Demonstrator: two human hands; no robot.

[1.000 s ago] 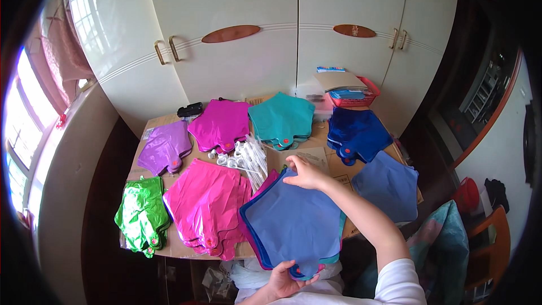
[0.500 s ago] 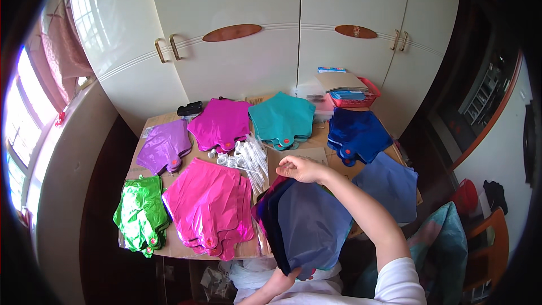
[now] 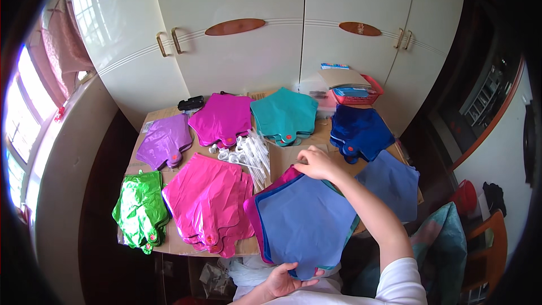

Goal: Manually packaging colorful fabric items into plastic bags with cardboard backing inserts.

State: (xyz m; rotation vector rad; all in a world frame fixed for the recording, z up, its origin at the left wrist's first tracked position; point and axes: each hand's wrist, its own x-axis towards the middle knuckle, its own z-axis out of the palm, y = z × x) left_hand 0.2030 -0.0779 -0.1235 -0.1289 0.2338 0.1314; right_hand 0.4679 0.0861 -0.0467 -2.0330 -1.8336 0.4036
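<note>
A stack of flat, uninflated foil star balloons (image 3: pixel 307 220) hangs in front of me, blue-grey on top with pink, dark blue and green edges behind. My left hand (image 3: pixel 284 282) grips its bottom tail, the thumb lying over it. At the top point, my right hand (image 3: pixel 316 162) pinches the edge with bent fingers. Left of the stack lies a pile of hot pink star balloons (image 3: pixel 206 203). On the right, beyond my forearm, is a pile of blue-grey ones (image 3: pixel 389 183). White plastic sticks and cups (image 3: pixel 248 158) are heaped past the pink pile.
Around the cardboard-topped table (image 3: pixel 293 158) lie green (image 3: pixel 140 209), lilac (image 3: pixel 164 141), magenta (image 3: pixel 221 118), teal (image 3: pixel 284 116) and dark blue (image 3: pixel 360 133) star balloons. A red basket (image 3: pixel 367 95) stands at the back right. White cabinets (image 3: pixel 243 62) rise behind; an orange chair (image 3: pixel 488 248) stands right.
The stack has tilted to face me more squarely, its layers fanned at the left edge. My right hand moved slightly right; my left hand's palm turned upward at the tail.
</note>
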